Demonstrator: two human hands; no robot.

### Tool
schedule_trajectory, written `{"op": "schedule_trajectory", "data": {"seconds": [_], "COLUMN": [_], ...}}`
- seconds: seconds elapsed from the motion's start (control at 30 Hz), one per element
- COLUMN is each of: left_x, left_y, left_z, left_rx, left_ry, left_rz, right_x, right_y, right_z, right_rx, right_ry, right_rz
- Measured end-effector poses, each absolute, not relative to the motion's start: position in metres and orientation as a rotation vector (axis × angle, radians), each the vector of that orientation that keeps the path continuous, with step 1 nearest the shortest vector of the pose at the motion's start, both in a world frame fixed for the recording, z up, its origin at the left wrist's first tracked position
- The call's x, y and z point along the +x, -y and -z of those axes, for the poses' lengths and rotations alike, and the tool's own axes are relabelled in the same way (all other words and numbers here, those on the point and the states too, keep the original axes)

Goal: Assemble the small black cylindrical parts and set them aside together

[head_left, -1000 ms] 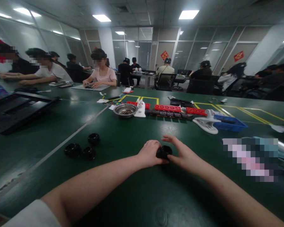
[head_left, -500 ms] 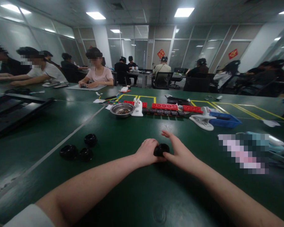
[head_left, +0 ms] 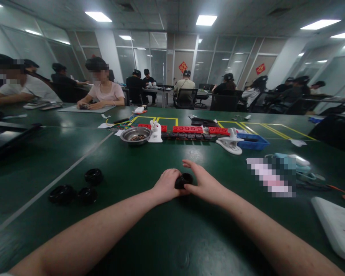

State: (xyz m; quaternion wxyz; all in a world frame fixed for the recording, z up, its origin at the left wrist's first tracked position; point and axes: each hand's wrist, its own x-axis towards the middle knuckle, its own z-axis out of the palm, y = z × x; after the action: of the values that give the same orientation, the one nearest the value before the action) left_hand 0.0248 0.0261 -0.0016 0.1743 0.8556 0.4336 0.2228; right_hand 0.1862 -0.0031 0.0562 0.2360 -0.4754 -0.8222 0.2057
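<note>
A glossy black round, hollow piece [head_left: 186,179], like a small cup or thick ring, is between my hands over the green table. My left hand [head_left: 167,185] is closed around its left side, with its fingertips hidden behind the piece. My right hand [head_left: 202,179] is on the other side, fingers stretched out and apart, its thumb at the near edge of the piece. To the left, three similar black round pieces stand close together: one at the back [head_left: 93,176], one at the front left [head_left: 62,194] and one at the front right [head_left: 87,195].
Farther back are a metal bowl [head_left: 135,135] with small bits, a white clamp stand [head_left: 155,132], a red strip [head_left: 187,129], a white clip [head_left: 230,142] and a blue tray [head_left: 252,142]. A white device [head_left: 335,226] lies at right. People sit at tables beyond.
The view has turned to the right, so the table and its things appear farther left. Both hands keep about the same pose around the black piece.
</note>
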Motion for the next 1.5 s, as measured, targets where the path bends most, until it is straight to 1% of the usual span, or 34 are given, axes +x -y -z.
{"op": "schedule_trajectory", "data": {"seconds": [0.17, 0.23, 0.4, 0.47, 0.7, 0.77, 0.83, 0.93, 0.97, 1.03, 1.17, 1.27, 1.43, 1.5], "left_x": [0.024, 0.024, 0.025, 0.024, 0.024, 0.025, 0.025, 0.024, 0.024, 0.024, 0.025, 0.025, 0.025, 0.025], "left_y": [-0.027, -0.027, -0.027, -0.027, -0.026, -0.026, -0.026, -0.026, -0.026, -0.026, -0.027, -0.027, -0.027, -0.026], "left_z": [0.003, 0.003, 0.003, 0.003, 0.001, 0.001, 0.0, 0.001, 0.001, 0.002, 0.003, 0.003, 0.001, 0.0], "left_rx": [2.436, 2.429, 2.416, 2.422, 2.451, 2.443, 2.428, 2.419, 2.421, 2.43, 2.443, 2.442, 2.431, 2.437], "left_ry": [-1.216, -1.223, -1.227, -1.23, -1.217, -1.234, -1.242, -1.238, -1.234, -1.23, -1.229, -1.244, -1.246, -1.243], "left_rz": [-0.662, -0.663, -0.653, -0.65, -0.654, -0.647, -0.644, -0.645, -0.644, -0.641, -0.65, -0.641, -0.634, -0.621], "right_x": [0.181, 0.18, 0.187, 0.189, 0.18, 0.178, 0.18, 0.187, 0.189, 0.19, 0.185, 0.181, 0.19, 0.193], "right_y": [0.002, 0.001, 0.001, 0.001, 0.003, 0.004, 0.004, 0.002, 0.002, 0.001, 0.003, 0.004, 0.002, 0.001], "right_z": [-0.05, -0.051, -0.057, -0.058, -0.055, -0.057, -0.06, -0.064, -0.065, -0.065, -0.062, -0.061, -0.065, -0.067], "right_rx": [-1.452, -1.45, -1.258, -1.285, -1.481, -1.494, -1.449, -1.324, -1.303, -1.33, -1.476, -1.563, -1.337, -1.344], "right_ry": [2.19, 2.22, 2.325, 2.307, 2.214, 2.245, 2.311, 2.358, 2.341, 2.278, 2.231, 2.283, 2.417, 2.388], "right_rz": [-0.337, -0.299, -0.577, -0.574, -0.083, 0.005, -0.114, -0.501, -0.572, -0.559, -0.357, -0.275, -0.523, -0.502]}}
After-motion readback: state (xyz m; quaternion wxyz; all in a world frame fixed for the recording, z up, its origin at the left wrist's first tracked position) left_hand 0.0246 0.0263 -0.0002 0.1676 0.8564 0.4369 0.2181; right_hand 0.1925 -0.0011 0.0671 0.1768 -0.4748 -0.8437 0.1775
